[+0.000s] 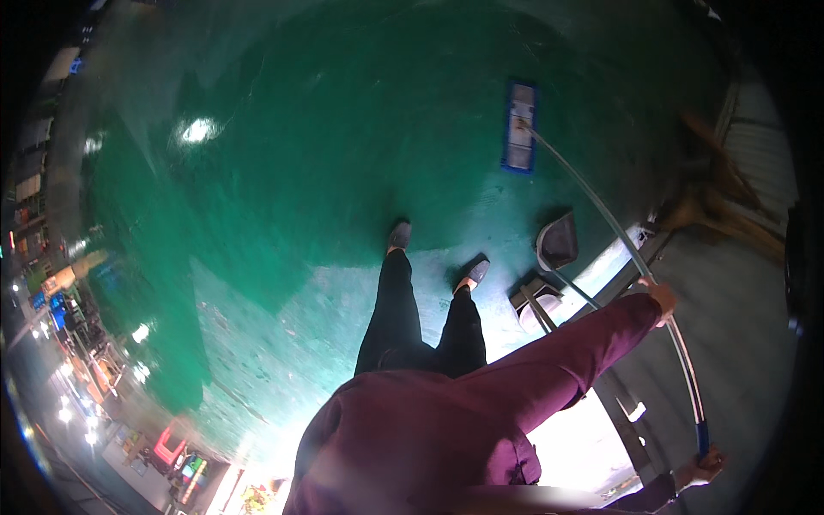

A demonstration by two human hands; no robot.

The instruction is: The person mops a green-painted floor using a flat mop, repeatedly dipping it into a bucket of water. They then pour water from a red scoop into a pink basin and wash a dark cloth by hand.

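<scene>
A flat mop with a blue-edged rectangular head (521,127) lies with its head on the green floor. Its long pale metal handle (608,215) runs back to my right side and ends in a blue grip. Reaching across my body in a maroon sleeve, my left hand (659,301) is closed around the handle partway up. My right hand (705,469) is at the top, its fingers closed at the blue end, partly hidden at the lower right.
Between my feet and the right wall stand a grey dustpan (559,241) and a second, paler dustpan (539,305), both with long handles. A brown wooden piece (712,210) leans by the wall. A red stool-like object (170,445) and cluttered tables line the far left.
</scene>
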